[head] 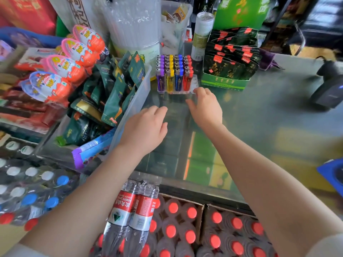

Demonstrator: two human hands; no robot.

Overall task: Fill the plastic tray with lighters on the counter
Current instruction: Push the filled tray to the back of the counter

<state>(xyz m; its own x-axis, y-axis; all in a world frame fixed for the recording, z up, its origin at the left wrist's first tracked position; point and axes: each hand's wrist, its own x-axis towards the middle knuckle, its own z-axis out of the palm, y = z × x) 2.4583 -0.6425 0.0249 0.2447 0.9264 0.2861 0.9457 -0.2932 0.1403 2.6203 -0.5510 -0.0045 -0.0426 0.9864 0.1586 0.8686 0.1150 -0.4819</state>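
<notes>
A shop: counter [259, 117] crowded with packaged snacks [115, 86].

Bright, even daylight fills the scene, strongest from the upper left, where the clear plastic wrapping [133, 21] shines pale and washed out. The glass desk [259, 112] carries a soft greenish sheen and blurred reflections, with only faint, diffuse shadows under the hands [146, 127]. Colours look heavily saturated. The wide-angle lens bends straight lines and stretches the forearms toward the lower corners. Sharpness is best at the centre, around the lighters [173, 75]; the edges smear, notably the dark scanner [328, 86] at right and the bottle caps [29, 182] at left.
</notes>
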